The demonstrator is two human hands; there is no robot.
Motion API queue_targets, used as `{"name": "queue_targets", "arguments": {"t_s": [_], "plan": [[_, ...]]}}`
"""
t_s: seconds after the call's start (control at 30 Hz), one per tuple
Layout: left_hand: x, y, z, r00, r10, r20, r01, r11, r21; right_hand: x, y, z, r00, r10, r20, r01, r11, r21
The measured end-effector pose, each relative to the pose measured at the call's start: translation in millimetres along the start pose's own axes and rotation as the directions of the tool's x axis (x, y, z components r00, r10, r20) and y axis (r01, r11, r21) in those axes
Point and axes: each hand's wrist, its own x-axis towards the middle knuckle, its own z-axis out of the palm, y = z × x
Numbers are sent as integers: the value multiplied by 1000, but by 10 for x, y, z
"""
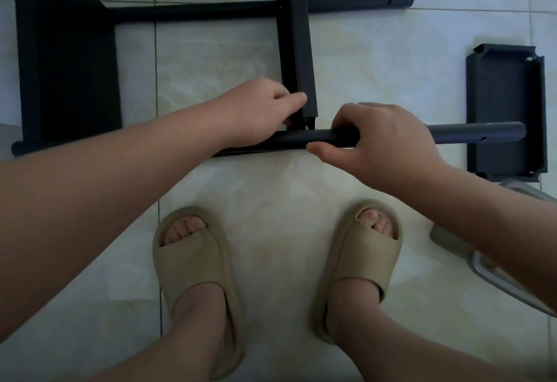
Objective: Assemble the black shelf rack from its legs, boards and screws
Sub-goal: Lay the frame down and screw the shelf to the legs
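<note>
**2 hands on 1 joint: near leg [476, 132] meets middle board [298, 50]**

At centre frame I see the left hand [259, 113], its thumb laid on the lower end of the middle board and its fingers curled in beside it. It is pinching that end just above the near leg. The right hand [382, 146] sits just to the right, fingers wrapped over the near leg and thumb tucked under, grasping the tube.

The near leg runs across the middle of the frame from the left edge towards the right. Its right end passes in front of a loose board [506, 95] lying rim-up at the right edge.

The middle board stands on edge and runs from the joint to the top of the frame, crossing the far leg [346, 3], which lies parallel in the upper part. A large board [66, 59] fills the upper left, and both legs meet it.

I cannot tell whether a screw sits in the joint. Below, 2 tan sandals [193, 261] stand on the tiled floor [271, 188].
</note>
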Motion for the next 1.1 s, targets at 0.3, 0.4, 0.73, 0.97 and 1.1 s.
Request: {"name": "queue_targets", "arguments": {"t_s": [0.3, 0.4, 0.73, 0.97, 1.1], "plan": [[233, 28, 1, 997, -64, 47, 71, 983, -170, 98, 131, 70, 999, -34, -38, 35, 999, 25], [235, 29, 8, 998, -53, 29, 57, 988, -144, 129, 147, 87, 999, -40, -23, 41, 999, 26], [258, 14, 6, 998, -35, 46, 41, 989, -143, 170, 167, 75, 999, -49, -12, 49, 998, 34], [272, 11, -11, 998, -31, 48, 37, 993, -112, 189, 181, 83, 1000, -29, 2, 29, 998, 50], [267, 8, -11, 999, -28, 46, 33, 994, -108, 186, 189, 95, 1000, -24, -2, 24, 998, 60]]}}
